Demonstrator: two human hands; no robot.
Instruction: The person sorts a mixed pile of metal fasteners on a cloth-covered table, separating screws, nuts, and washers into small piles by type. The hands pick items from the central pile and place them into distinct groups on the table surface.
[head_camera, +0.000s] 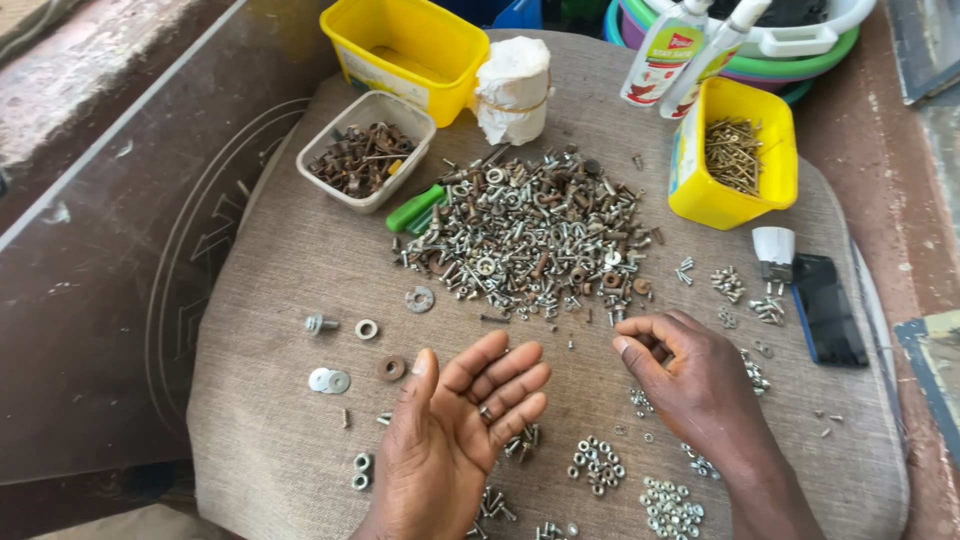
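We take the big loose heap of mixed silver and rusty screws, nuts and washers (535, 235) in the middle of the round cloth-covered surface (280, 270) as our landmark. Our left hand (455, 425) lies just in front of the heap, palm up, its fingers (500, 375) held loosely together and slightly curled, with one small dark screw (486, 412) resting on them; nothing is pinched. Our right hand (690, 375) sits in front of the heap's right end, back up, fingers curled inward toward the thumb; we cannot tell whether they hold anything. Between and below the two hands lie small sorted clusters of silver nuts (596, 465) and short screws (522, 441). To the front left of the heap, apart from it, rest a few single pieces: a flat silver washer (420, 299), a brown rusty washer (391, 368) and a short silver bolt (320, 323). Behind the heap to the left stands a clear plastic tub of rusty hardware (365, 152), and a green-handled tool (415, 208) touches the heap's left edge. A yellow plastic box holding thin nails (735, 150) stands to the heap's right, and a roll wrapped in white cloth (512, 90) stands just behind the heap.
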